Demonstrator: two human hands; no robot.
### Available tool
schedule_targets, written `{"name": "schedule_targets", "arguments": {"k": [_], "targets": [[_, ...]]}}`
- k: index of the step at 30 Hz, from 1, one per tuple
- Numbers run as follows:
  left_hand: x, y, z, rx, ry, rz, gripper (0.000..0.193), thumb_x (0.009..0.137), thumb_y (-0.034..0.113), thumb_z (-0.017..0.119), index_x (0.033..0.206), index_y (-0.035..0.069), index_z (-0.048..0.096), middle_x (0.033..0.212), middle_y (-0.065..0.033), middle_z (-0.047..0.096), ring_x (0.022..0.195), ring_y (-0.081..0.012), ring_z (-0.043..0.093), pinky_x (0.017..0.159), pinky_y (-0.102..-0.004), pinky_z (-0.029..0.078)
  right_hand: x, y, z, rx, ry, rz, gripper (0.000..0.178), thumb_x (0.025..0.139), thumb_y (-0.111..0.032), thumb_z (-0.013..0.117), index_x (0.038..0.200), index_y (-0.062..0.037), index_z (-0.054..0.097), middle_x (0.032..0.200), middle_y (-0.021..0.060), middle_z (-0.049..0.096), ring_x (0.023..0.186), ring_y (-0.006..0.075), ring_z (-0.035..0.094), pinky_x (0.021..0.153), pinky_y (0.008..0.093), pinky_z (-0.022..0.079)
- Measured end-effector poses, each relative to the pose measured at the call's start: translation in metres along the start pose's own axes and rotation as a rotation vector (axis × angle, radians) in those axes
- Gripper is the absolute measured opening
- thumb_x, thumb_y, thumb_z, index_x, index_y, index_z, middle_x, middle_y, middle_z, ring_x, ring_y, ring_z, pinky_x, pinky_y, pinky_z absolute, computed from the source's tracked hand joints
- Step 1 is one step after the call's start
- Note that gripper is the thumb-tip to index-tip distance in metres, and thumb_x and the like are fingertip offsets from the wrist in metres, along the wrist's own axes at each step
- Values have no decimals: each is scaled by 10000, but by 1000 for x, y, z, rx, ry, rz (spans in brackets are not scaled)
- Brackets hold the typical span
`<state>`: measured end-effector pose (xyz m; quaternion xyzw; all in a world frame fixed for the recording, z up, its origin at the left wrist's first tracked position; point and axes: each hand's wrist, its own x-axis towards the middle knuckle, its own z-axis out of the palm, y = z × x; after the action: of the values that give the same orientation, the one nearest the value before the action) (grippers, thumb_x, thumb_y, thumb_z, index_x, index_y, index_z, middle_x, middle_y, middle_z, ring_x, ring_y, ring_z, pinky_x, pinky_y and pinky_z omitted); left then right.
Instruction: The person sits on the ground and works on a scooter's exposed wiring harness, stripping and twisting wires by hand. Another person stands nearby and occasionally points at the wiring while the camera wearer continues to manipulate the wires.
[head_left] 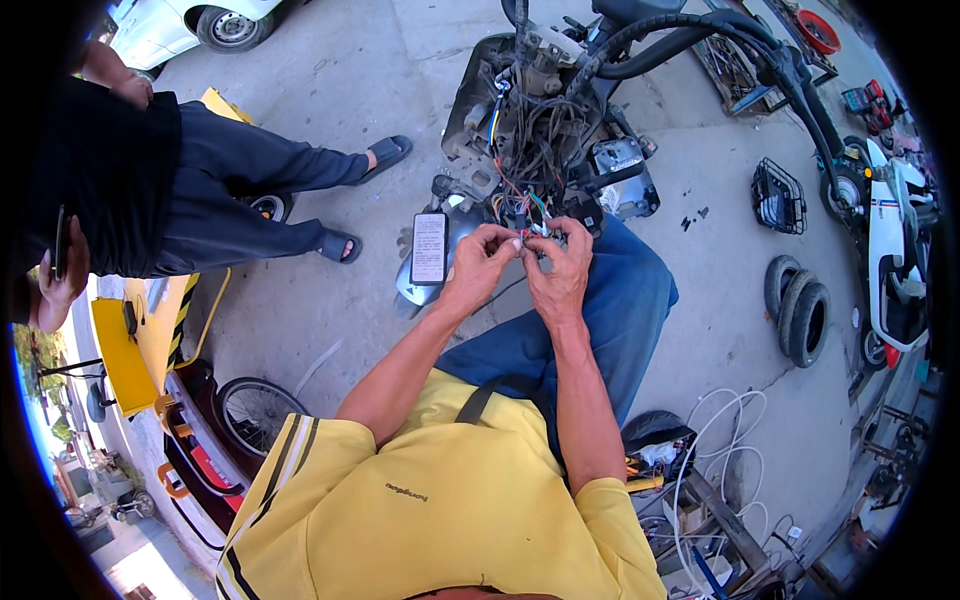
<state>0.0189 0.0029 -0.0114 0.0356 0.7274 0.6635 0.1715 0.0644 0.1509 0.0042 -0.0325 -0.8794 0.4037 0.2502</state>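
My left hand (482, 262) and my right hand (557, 268) meet in front of a partly dismantled electric scooter, fingertips pinched together. Thin coloured wires (522, 232) run between the fingertips; their exact ends are hidden by my fingers. The wires come from a tangled dark wiring harness (545, 130) in the scooter's exposed front, with a dark connector block just above my hands. Left of my left hand, a phone (429, 248) with a lit page of text lies on the silvery front fender (462, 222).
At left stands a person in dark trousers (235, 215) holding a phone. Handlebar tubing (690, 30) arches at upper right. A wire basket (778, 196), old tires (808, 318) and a white scooter (890, 255) are on the right. White hose (742, 400) loops near a cluttered tool cart.
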Motion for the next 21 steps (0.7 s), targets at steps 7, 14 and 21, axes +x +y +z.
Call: {"name": "schedule_targets", "arguments": {"k": [7,14,21], "targets": [[17,28,-7,-2,57,-46,254,926,154,690,1105,-26,688,863,-17,671,714,-56,529,592,-230,419,-1,0,-1,8,2,-4,172,715,-61,776,870,-113,720,1179,93,570,1192,322,515,968,459,411],[26,24,-7,-36,-76,-138,286,896,152,731,1107,-31,670,867,-22,673,709,-58,543,585,-223,409,0,-1,1,-33,-13,3,180,709,-62,783,869,-115,719,1182,95,564,1194,323,511,966,462,410],[34,20,-7,-90,-95,-146,223,883,115,741,1047,-4,648,869,-19,677,725,-62,575,581,-219,410,0,0,2,-57,-36,28,194,701,-66,805,875,-109,729,1194,100,560,1187,321,510,985,457,412]]}}
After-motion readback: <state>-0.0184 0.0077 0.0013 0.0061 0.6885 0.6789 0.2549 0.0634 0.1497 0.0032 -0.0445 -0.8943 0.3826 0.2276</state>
